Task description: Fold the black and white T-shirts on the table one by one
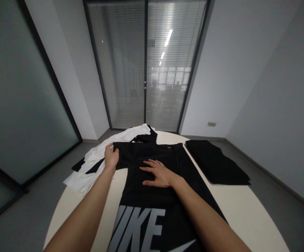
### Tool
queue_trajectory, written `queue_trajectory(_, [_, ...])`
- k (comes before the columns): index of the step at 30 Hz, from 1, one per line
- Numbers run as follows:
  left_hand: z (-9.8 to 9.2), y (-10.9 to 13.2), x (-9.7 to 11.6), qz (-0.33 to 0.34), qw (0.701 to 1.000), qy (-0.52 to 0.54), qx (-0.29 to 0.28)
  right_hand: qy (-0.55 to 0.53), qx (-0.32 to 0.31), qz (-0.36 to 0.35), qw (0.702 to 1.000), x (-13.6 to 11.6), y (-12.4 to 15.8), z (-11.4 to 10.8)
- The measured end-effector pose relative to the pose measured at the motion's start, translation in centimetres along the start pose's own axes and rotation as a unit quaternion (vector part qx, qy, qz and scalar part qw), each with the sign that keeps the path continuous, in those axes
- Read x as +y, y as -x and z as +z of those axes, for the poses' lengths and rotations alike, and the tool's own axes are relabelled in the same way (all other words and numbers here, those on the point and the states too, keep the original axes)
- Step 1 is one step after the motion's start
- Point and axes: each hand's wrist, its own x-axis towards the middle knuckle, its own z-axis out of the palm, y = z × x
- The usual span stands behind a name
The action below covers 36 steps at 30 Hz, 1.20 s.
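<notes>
A black T-shirt [138, 189] with large grey "NIKE" lettering lies spread on the table before me. One sleeve sticks out to the left, and my left hand [112, 156] pinches its outer end between thumb and fingers. Flat on the upper part of the shirt rests my right hand [158, 174], its fingers spread. No sleeve shows on the shirt's right side, where the edge runs straight down. My right forearm covers part of the lower shirt, whose bottom runs out of view.
Behind my left hand lies a loose heap of white and black clothes [96, 154]. A folded black garment [215, 162] sits on the right of the round, cream-coloured table [249, 213]. Beyond the table stand a glass partition with blinds [125, 77] and grey walls.
</notes>
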Motion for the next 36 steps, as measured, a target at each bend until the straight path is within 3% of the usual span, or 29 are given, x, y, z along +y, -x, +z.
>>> queue_trajectory(7, [0.1, 0.5, 1.7, -0.027, 0.998, 0.052, -0.01, -0.015, 0.006, -0.001, 1.0, 0.0, 0.2, 0.2])
queue_trajectory(12, [0.6, 1.4, 3.8, 0.024, 0.997, 0.037, -0.056, -0.026, 0.035, -0.002, 0.999, 0.2, 0.0, 0.9])
queue_trajectory(17, [2.4, 4.2, 5.3, 0.2, 0.96, -0.011, -0.197, -0.09, 0.155, 0.045, 0.983, 1.2, -0.7, 1.5])
queue_trajectory(20, [3.0, 5.8, 5.8, 0.236, 0.912, -0.029, -0.333, -0.092, 0.235, 0.097, 0.963, 2.0, -0.7, 1.5])
queue_trajectory(22, [3.0, 6.4, 6.2, 0.251, 0.888, -0.045, -0.383, -0.075, 0.264, 0.121, 0.954, 2.3, -0.6, 1.3])
queue_trajectory(25, [2.3, 6.2, 6.9, 0.27, 0.886, -0.102, -0.362, -0.057, 0.265, 0.134, 0.953, 2.5, -0.2, 0.9])
queue_trajectory(28, [1.4, 5.5, 6.8, 0.235, 0.892, -0.192, -0.336, -0.05, 0.26, 0.141, 0.954, 2.5, -0.2, 0.7])
queue_trajectory(32, [0.5, 5.0, 5.3, 0.185, 0.841, -0.306, -0.407, -0.023, 0.233, 0.187, 0.954, 2.8, -0.5, 0.8])
queue_trajectory(36, [0.1, 5.8, 4.1, 0.188, 0.831, -0.368, -0.373, -0.027, 0.245, 0.198, 0.949, 3.6, -0.7, 0.9])
